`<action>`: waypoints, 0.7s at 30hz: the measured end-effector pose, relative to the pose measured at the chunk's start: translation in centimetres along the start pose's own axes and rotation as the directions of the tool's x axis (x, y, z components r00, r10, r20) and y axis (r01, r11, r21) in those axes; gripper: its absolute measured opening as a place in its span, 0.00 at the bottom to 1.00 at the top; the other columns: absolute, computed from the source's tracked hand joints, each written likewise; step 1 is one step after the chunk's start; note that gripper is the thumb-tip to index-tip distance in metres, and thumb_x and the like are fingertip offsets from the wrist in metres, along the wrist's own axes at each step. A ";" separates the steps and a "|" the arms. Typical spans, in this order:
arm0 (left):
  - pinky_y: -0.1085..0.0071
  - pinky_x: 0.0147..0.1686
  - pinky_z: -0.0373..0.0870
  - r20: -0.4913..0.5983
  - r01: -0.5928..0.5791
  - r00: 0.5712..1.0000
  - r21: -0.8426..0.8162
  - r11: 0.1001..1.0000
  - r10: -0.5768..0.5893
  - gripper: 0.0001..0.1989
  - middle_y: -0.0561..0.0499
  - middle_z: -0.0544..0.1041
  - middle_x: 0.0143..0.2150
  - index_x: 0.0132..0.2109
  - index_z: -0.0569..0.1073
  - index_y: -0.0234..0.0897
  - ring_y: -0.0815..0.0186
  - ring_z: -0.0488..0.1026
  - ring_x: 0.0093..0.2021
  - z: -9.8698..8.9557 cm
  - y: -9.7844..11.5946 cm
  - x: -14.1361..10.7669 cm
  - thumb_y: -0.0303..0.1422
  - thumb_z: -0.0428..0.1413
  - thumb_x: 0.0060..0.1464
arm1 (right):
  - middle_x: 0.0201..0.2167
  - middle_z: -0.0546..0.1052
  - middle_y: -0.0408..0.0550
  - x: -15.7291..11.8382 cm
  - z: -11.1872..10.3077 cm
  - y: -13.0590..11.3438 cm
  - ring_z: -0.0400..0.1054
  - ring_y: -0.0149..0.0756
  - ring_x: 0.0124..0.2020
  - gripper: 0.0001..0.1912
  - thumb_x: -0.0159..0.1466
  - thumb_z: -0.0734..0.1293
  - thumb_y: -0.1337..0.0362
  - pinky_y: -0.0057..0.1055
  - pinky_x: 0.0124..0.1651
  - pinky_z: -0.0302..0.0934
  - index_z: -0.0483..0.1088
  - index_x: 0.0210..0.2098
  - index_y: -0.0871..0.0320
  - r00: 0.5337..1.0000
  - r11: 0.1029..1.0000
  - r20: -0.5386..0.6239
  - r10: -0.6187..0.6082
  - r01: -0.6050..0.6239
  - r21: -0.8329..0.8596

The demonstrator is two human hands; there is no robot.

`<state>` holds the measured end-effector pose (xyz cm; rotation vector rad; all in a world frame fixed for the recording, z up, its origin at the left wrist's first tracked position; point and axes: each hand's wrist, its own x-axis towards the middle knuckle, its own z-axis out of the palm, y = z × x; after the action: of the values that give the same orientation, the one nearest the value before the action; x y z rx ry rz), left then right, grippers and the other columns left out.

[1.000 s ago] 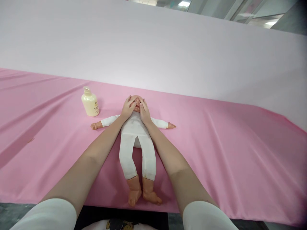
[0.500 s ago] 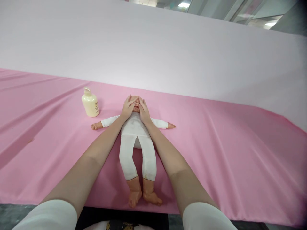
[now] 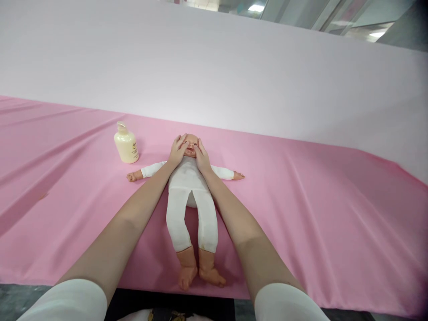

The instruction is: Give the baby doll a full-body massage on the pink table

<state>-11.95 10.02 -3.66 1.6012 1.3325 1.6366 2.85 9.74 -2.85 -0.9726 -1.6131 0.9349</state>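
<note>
A baby doll (image 3: 189, 178) in a white suit lies on its back, arms spread and bare feet toward me. My left hand (image 3: 177, 150) rests along the left side of the doll's head, fingers stretched out and thumb on the cheek near the eye. On the other side of the head lies my right hand (image 3: 202, 157), its fingers extended and its thumb against the other cheek. Between my hands the doll's forehead, eyes and mouth show. Neither hand is wrapped round anything.
A cream pump bottle (image 3: 126, 145) stands upright to the left of the doll. Beneath everything is a pink cloth (image 3: 301, 214) with folds. Behind it rises a white panel (image 3: 214, 67).
My thumbs and fingers have moved apart from the middle of the doll's forehead to its sides, uncovering its eyes and brow. The doll and bottle stay in place.
</note>
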 end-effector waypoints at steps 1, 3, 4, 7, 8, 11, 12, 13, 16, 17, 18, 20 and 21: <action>0.57 0.75 0.45 -0.001 -0.004 1.000 -0.002 1.000 0.004 0.25 0.45 0.60 0.71 0.64 0.70 0.43 0.55 0.51 0.75 0.0 0.0 0.0 0.46 0.53 0.64 | 0.74 0.50 0.46 0.0 0.0 0.1 0.44 0.38 0.76 0.48 0.64 0.55 0.34 0.39 0.78 0.38 0.48 0.73 0.59 1.000 1.000 -0.001 0.002 -0.002 0.004; 0.57 0.75 0.45 -0.004 -0.015 1.000 -0.003 1.000 0.015 0.25 0.46 0.61 0.71 0.64 0.70 0.43 0.56 0.51 0.75 -0.1 0.0 0.0 0.47 0.52 0.65 | 0.74 0.51 0.45 0.0 -0.1 0.2 0.44 0.37 0.76 0.48 0.64 0.55 0.33 0.39 0.78 0.38 0.49 0.73 0.58 1.000 1.000 -0.008 0.007 -0.007 0.014; 0.58 0.75 0.45 -0.004 -0.019 1.000 -0.006 1.000 0.019 0.25 0.46 0.61 0.71 0.64 0.70 0.44 0.57 0.51 0.75 -0.1 0.0 0.0 0.47 0.52 0.65 | 0.74 0.52 0.45 0.0 -0.1 0.3 0.44 0.36 0.76 0.48 0.64 0.54 0.33 0.39 0.78 0.39 0.51 0.73 0.57 1.000 1.000 -0.013 0.006 -0.005 0.021; 0.59 0.75 0.45 -0.009 -0.014 1.000 -0.027 1.000 0.014 0.25 0.48 0.62 0.71 0.64 0.70 0.43 0.59 0.51 0.75 0.0 -0.2 -0.1 0.48 0.49 0.66 | 0.73 0.55 0.48 0.2 -0.3 0.7 0.48 0.37 0.75 0.48 0.64 0.52 0.32 0.38 0.77 0.42 0.55 0.71 0.59 0.999 0.999 -0.038 -0.010 0.012 0.049; 0.60 0.75 0.46 -0.010 -0.014 1.000 -0.038 0.999 0.014 0.25 0.48 0.62 0.71 0.64 0.70 0.43 0.59 0.51 0.75 0.0 -0.3 -0.1 0.49 0.47 0.67 | 0.72 0.56 0.49 0.3 -0.3 0.8 0.49 0.37 0.74 0.49 0.64 0.52 0.31 0.38 0.77 0.44 0.55 0.71 0.60 0.999 0.998 -0.045 -0.015 0.018 0.054; 0.61 0.74 0.50 -0.021 -0.004 1.000 -0.109 0.994 0.002 0.27 0.46 0.64 0.70 0.63 0.70 0.39 0.61 0.54 0.74 0.0 -0.7 0.1 0.48 0.42 0.68 | 0.72 0.57 0.50 0.6 -0.3 1.4 0.52 0.37 0.73 0.49 0.64 0.51 0.31 0.38 0.76 0.47 0.56 0.70 0.60 0.998 0.999 -0.061 -0.018 0.021 0.048; 0.60 0.73 0.52 -0.023 0.009 1.000 -0.143 0.990 -0.013 0.27 0.45 0.65 0.70 0.64 0.69 0.38 0.61 0.57 0.73 0.0 -0.9 0.1 0.47 0.42 0.68 | 0.72 0.57 0.50 0.6 -0.2 1.5 0.52 0.36 0.73 0.48 0.64 0.50 0.31 0.38 0.76 0.47 0.56 0.70 0.59 0.998 0.999 -0.066 -0.020 0.023 0.041; 0.60 0.72 0.55 -0.026 0.030 0.999 -0.176 0.984 -0.035 0.27 0.44 0.65 0.70 0.64 0.68 0.37 0.61 0.59 0.72 0.0 -1.1 0.2 0.46 0.42 0.68 | 0.72 0.58 0.50 0.7 -0.2 1.7 0.52 0.36 0.73 0.48 0.65 0.48 0.31 0.38 0.76 0.47 0.55 0.70 0.59 0.997 0.999 -0.072 -0.023 0.026 0.035; 0.61 0.71 0.59 -0.025 0.081 0.996 -0.231 0.970 -0.089 0.25 0.44 0.65 0.70 0.63 0.68 0.36 0.61 0.62 0.70 0.1 -1.4 0.4 0.44 0.43 0.67 | 0.71 0.60 0.52 0.8 -0.4 1.9 0.54 0.37 0.72 0.46 0.66 0.48 0.34 0.39 0.75 0.48 0.57 0.69 0.61 0.995 1.000 -0.102 -0.001 0.004 0.026; 0.61 0.70 0.59 -0.024 0.090 0.995 -0.243 0.966 -0.099 0.24 0.44 0.66 0.69 0.63 0.68 0.36 0.62 0.62 0.70 0.1 -1.4 0.4 0.42 0.44 0.67 | 0.70 0.61 0.53 0.8 -0.5 1.9 0.55 0.37 0.71 0.45 0.67 0.49 0.35 0.39 0.75 0.48 0.58 0.68 0.62 0.994 1.000 -0.108 0.019 -0.016 0.026; 0.62 0.70 0.60 -0.022 0.097 0.994 -0.260 0.961 -0.106 0.24 0.44 0.66 0.69 0.63 0.68 0.35 0.62 0.63 0.70 0.1 -1.4 0.3 0.41 0.44 0.67 | 0.69 0.62 0.54 0.8 -0.6 1.9 0.56 0.38 0.71 0.44 0.67 0.50 0.36 0.39 0.75 0.49 0.60 0.68 0.63 0.993 0.999 -0.112 0.039 -0.036 0.030; 0.63 0.69 0.62 -0.023 0.113 0.992 -0.304 0.946 -0.126 0.23 0.42 0.67 0.68 0.62 0.67 0.33 0.61 0.65 0.69 0.2 -1.2 0.3 0.39 0.44 0.67 | 0.68 0.65 0.56 0.8 -0.8 1.7 0.58 0.39 0.69 0.40 0.68 0.53 0.40 0.39 0.74 0.50 0.62 0.66 0.65 0.990 0.997 -0.123 0.064 -0.059 0.045; 0.62 0.68 0.64 -0.027 0.124 0.990 -0.323 0.938 -0.140 0.23 0.41 0.68 0.68 0.62 0.67 0.32 0.61 0.66 0.68 0.2 -1.1 0.3 0.38 0.44 0.66 | 0.67 0.66 0.57 0.8 -0.9 1.7 0.59 0.40 0.69 0.39 0.68 0.55 0.41 0.39 0.74 0.51 0.63 0.64 0.65 0.990 0.997 -0.129 0.064 -0.057 0.058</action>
<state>-12.14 10.78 -4.57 1.2607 1.1019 1.7169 3.83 11.16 -3.91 -1.0291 -1.4487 0.9321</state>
